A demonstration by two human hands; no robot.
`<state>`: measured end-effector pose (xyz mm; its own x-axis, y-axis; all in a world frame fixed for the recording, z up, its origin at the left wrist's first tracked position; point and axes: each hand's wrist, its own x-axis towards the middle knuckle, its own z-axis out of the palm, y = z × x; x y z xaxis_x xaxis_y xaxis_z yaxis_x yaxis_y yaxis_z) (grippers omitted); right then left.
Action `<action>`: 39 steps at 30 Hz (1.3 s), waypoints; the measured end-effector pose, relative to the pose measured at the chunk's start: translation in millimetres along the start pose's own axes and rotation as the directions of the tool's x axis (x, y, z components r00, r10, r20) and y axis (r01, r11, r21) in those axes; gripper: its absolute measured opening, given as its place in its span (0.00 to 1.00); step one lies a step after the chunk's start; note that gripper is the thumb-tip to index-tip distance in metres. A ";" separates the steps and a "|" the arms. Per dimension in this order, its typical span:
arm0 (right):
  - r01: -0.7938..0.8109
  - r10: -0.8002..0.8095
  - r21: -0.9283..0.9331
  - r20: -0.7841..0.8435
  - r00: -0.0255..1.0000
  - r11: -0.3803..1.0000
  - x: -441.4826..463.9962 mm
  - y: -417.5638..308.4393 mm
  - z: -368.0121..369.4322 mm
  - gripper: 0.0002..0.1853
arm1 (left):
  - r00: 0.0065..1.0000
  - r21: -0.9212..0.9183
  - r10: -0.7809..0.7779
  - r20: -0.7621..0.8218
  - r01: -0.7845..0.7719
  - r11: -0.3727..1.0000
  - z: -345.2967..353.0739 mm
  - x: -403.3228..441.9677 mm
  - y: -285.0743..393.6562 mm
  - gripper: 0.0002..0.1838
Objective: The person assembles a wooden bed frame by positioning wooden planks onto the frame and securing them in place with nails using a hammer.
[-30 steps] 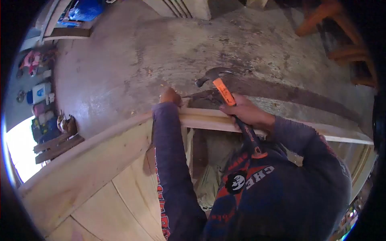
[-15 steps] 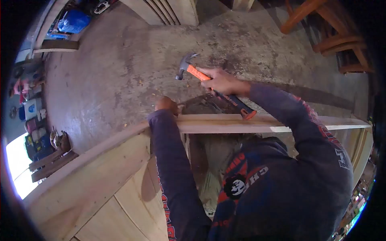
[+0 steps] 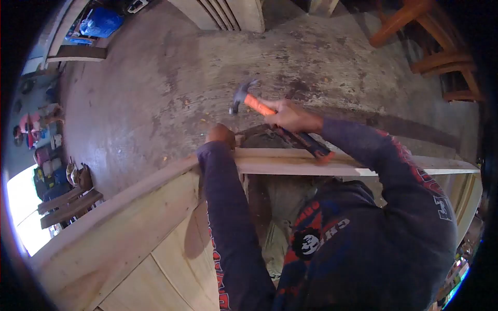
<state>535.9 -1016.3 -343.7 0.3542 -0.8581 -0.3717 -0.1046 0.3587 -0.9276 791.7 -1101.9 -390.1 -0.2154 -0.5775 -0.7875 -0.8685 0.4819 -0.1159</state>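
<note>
My right hand (image 3: 295, 117) is wrapped around the handle of a claw hammer (image 3: 259, 105) with an orange and black grip. The hammer's metal head hangs in the air beyond my left hand, a little to its right, and its butt end reaches back over a pale wooden rail (image 3: 301, 165). At the far side of that rail, my left hand (image 3: 221, 136) is closed near the corner of a wooden frame. Its fingers are mostly turned away, and what they grip is hidden. A small piece of wood (image 3: 239, 140) shows just right of it.
Wooden panelling (image 3: 155, 269) spreads at the lower left. Beyond the rail lies a worn concrete floor (image 3: 155, 93). Orange-brown wooden furniture (image 3: 441, 57) stands at the upper right, a blue bag (image 3: 101, 23) at the upper left, and a slatted bench (image 3: 70, 207) at the left.
The hammer has come down slightly, its head now nearer my left hand. My left hand stays at the frame corner. The whole view has shifted a little.
</note>
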 end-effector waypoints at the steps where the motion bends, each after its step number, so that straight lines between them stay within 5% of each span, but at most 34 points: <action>1: 0.086 -0.076 -0.141 0.074 0.994 0.986 -0.6 -3.7 -0.4 0.31 | 0.987 -0.193 -0.153 -0.049 0.141 0.971 -6.1 -11.6 6.2 0.16; 2: 0.087 -0.078 -0.140 0.066 0.995 0.986 -4.1 -6.7 -0.4 0.31 | 0.950 -0.384 -0.304 -0.069 0.257 0.887 -15.1 -21.1 11.9 0.15; 3: 0.004 0.010 -0.141 0.099 0.995 0.990 -13.4 -22.5 1.5 0.32 | 0.951 -0.380 -0.300 -0.073 0.252 0.890 -7.0 -7.8 5.4 0.15; 5: -0.080 0.101 -0.148 0.146 0.984 0.986 -16.2 -28.2 2.0 0.33 | 0.992 -0.204 -0.128 -0.019 0.121 0.972 21.1 22.2 -11.2 0.15; 7: -0.141 0.145 0.121 -0.025 0.989 0.983 -6.6 -21.5 -0.3 0.33 | 0.996 -0.157 -0.079 -0.044 0.071 0.985 29.1 26.1 -14.3 0.15; 8: -0.074 0.088 0.088 -0.157 0.984 0.993 -5.5 -16.5 3.5 0.29 | 0.995 -0.160 -0.080 -0.067 0.068 0.985 33.5 27.3 -15.7 0.16; 9: -0.075 0.088 0.088 -0.157 0.984 0.993 -9.6 -22.5 4.8 0.29 | 0.993 -0.162 -0.081 -0.091 0.065 0.985 35.7 26.7 -16.1 0.16; 11: -0.198 0.204 -0.058 0.105 0.973 0.978 -18.3 -37.1 0.2 0.29 | 0.998 -0.165 -0.046 -0.053 0.036 0.986 31.5 30.5 -17.6 0.16; 14: -0.117 0.130 -0.149 0.084 0.988 0.982 -1.1 -7.1 -6.7 0.34 | 0.998 -0.164 -0.035 -0.054 0.026 0.986 29.7 28.3 -16.3 0.16; 15: -0.166 0.167 -0.040 0.016 0.986 0.985 -7.9 -22.6 -15.9 0.34 | 0.998 -0.170 -0.041 -0.053 0.031 0.985 27.6 17.3 -12.7 0.16; 17: -0.143 0.161 0.111 -0.179 0.971 0.983 -10.6 -43.0 -40.1 0.35 | 0.846 -0.456 -0.254 -0.469 0.014 0.890 -33.4 -72.5 22.0 0.14; 19: -0.001 0.088 0.185 -0.462 0.883 0.983 -0.8 -51.6 -66.3 0.32 | 0.518 -0.584 -0.360 -0.776 -0.371 0.722 -45.6 -161.3 54.3 0.11; 20: 0.069 0.076 0.217 -0.595 0.800 0.974 -0.2 -55.8 -70.4 0.30 | 0.403 -0.600 -0.453 -0.795 -0.413 0.685 -43.7 -200.1 71.8 0.11; 22: 0.060 0.070 0.206 -0.570 0.819 0.977 8.7 -38.7 -62.3 0.30 | 0.088 -0.596 -0.626 -0.774 -0.434 0.675 3.5 -240.8 95.0 0.12; 24: -0.013 0.095 0.199 -0.407 0.909 0.980 5.8 -19.1 -31.3 0.32 | 0.109 -0.725 -0.773 -0.625 -0.447 0.524 60.0 -243.6 113.3 0.12; 27: -0.181 0.199 0.106 -0.201 0.959 0.978 -5.4 -32.4 -17.6 0.30 | 0.243 -0.668 -0.623 -0.743 -0.319 0.673 107.1 -222.5 112.8 0.10; 29: -0.318 0.318 -0.025 -0.028 0.948 0.948 -9.5 -51.9 -26.5 0.29 | 0.288 -0.711 -0.650 -0.703 -0.303 0.635 137.7 -243.0 106.1 0.13; 31: -0.203 0.228 0.112 -0.320 0.920 0.973 -8.3 -66.2 -65.3 0.27 | 0.383 -0.788 -0.693 -0.611 -0.210 0.579 192.8 -278.3 104.0 0.12; 33: 0.092 -0.012 0.115 -0.560 0.829 0.989 7.4 -58.6 -127.7 0.22 | 0.418 -0.830 -0.731 -0.538 -0.114 0.546 236.5 -313.2 109.6 0.09; 34: 0.085 -0.007 0.120 -0.543 0.840 0.989 10.5 -63.2 -125.8 0.22 | 0.483 -0.892 -0.764 -0.428 -0.088 0.443 245.2 -329.0 114.0 0.09; 36: 0.210 -0.171 -0.056 -0.794 0.584 0.976 13.3 -72.4 -122.7 0.22 | 0.544 -0.959 -0.799 -0.256 -0.037 0.282 237.3 -338.4 122.6 0.08; 37: 0.139 -0.026 0.099 -0.721 0.693 0.985 17.3 -46.5 -99.3 0.22 | 0.532 -0.959 -0.807 -0.258 -0.042 0.279 223.7 -321.8 118.3 0.08; 39: -0.141 0.178 0.154 -0.263 0.948 0.978 1.9 -28.8 -29.3 0.25 | 0.485 -0.806 -0.670 -0.562 -0.142 0.574 203.4 -302.0 96.2 0.08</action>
<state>512.3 -1039.0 -318.8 0.0733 -0.8466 -0.5272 -0.0092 0.5280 -0.8492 864.0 -747.0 -286.6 0.2265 -0.9733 0.0364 -0.8278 -0.1727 0.5337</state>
